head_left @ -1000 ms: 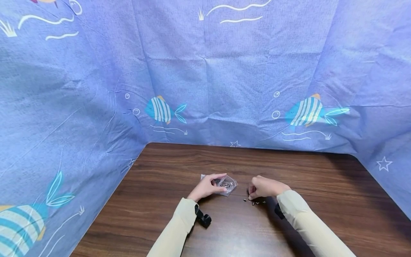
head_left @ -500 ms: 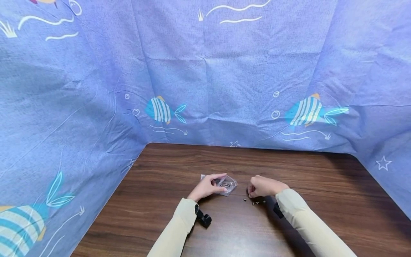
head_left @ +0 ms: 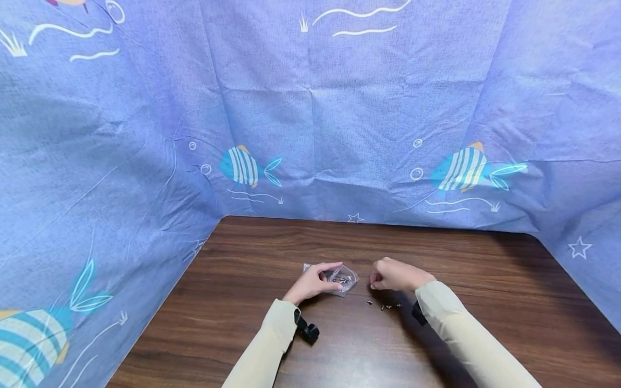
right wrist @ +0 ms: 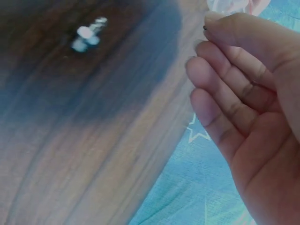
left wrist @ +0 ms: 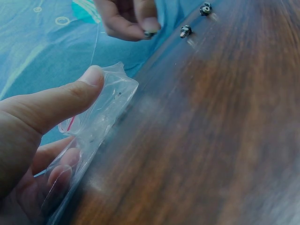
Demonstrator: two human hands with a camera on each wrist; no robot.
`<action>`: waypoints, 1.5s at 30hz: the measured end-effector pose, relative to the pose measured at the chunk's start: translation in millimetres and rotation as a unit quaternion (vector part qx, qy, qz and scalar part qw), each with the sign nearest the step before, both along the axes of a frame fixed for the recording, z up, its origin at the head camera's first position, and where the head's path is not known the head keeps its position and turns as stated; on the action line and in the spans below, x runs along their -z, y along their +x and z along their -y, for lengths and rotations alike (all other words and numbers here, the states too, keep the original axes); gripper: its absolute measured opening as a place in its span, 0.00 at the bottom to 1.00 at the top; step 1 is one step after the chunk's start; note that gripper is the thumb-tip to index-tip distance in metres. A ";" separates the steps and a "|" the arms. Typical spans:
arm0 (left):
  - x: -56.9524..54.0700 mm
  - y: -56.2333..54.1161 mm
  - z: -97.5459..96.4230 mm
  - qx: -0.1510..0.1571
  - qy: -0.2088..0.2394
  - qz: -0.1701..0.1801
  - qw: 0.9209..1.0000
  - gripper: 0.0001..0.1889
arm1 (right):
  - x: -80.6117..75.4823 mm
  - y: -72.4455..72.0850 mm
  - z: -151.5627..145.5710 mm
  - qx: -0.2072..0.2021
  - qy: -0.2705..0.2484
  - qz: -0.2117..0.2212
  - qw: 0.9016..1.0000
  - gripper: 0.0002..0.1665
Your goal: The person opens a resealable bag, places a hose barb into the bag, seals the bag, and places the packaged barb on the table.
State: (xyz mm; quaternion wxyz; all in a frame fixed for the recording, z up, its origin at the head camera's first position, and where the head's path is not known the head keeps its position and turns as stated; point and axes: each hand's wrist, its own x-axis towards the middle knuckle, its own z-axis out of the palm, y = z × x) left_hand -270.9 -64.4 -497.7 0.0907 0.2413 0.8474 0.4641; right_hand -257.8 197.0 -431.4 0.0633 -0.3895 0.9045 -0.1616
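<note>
In the head view my left hand (head_left: 310,283) holds a clear plastic zip bag (head_left: 351,277) on the table, thumb and fingers spread at its mouth. Small metal pieces show inside the bag. The left wrist view has the thumb against the plastic and other fingers seen through it; a red line marks the bag. My right hand (head_left: 398,275), just right of the bag, pinches a small metal screw (left wrist: 149,34) between thumb and forefinger; most of the screw is hidden. Several more screws (head_left: 370,302) lie on the table below the right hand, one of them (right wrist: 86,35) blurred in the right wrist view.
The dark wood-grain table (head_left: 271,242) carries the bag and loose screws. A blue cloth with fish prints (head_left: 310,134) hangs behind it and along the sides. Black camera mounts (head_left: 307,328) sit on both wrists.
My right hand has lifted off the loose screws and shifted slightly left, toward the bag, with a screw in its pinch. My left hand and the bag have stayed still.
</note>
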 end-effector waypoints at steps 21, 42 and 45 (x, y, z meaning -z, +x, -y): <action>-0.1 1.9 1.1 -0.009 0.003 -0.003 1.000 0.30 | -6.0 -11.4 28.6 -0.028 -0.046 -0.091 0.994 0.03; 0.4 0.3 -0.9 -0.002 0.004 -0.004 1.000 0.30 | -8.4 -10.6 37.1 -0.017 -0.046 -0.095 0.994 0.03; -0.1 1.1 -1.0 -0.003 0.003 -0.001 1.000 0.30 | -7.7 -11.2 36.7 -0.019 -0.050 -0.101 0.993 0.03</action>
